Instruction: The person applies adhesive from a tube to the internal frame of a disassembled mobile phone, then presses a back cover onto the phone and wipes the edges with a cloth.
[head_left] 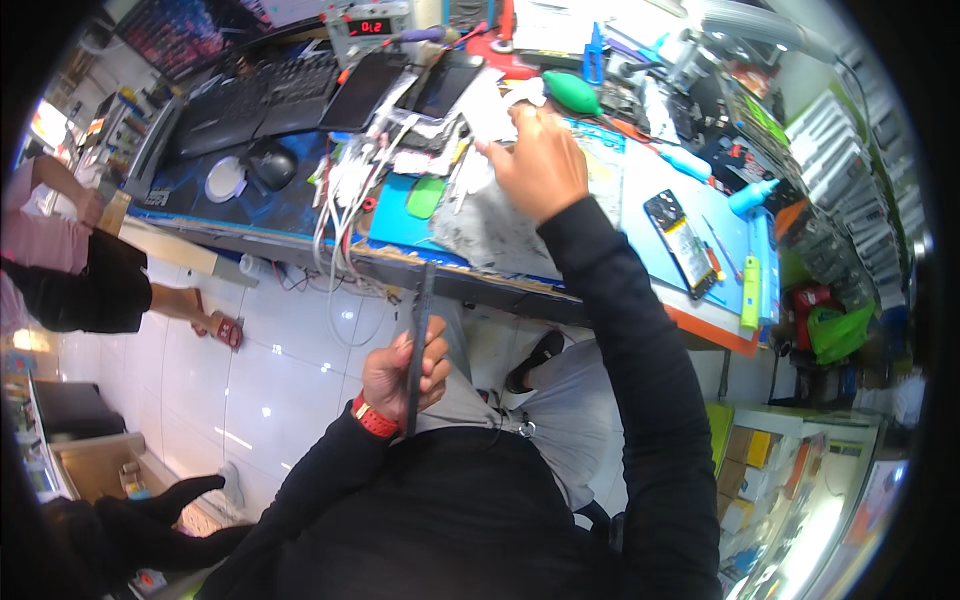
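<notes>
Near the lower middle, my left hand [405, 372] is closed round a thin, dark, flat object [422, 300], held edge-on below the bench front. My right hand [538, 160] reaches over the grey stained mat [485, 235], fingers bent, thumb apart from them, fingertips at crumpled white paper or tissue [523, 92]; whether they touch it I cannot tell. Just beyond sits a green rubber air-blower bulb [572, 93]. Right of that hand, a phone [680, 243] with its inside showing lies on a light blue mat [645, 205], near small blue bottles [745, 198] and tools.
A keyboard [225, 105], mouse [268, 165], two dark phones [355, 92], white cables [350, 190] and an instrument with red display [370, 30] crowd the bench. Two other people [75, 275] [130, 530] are at the left. Shelved boxes [750, 470] stand lower right.
</notes>
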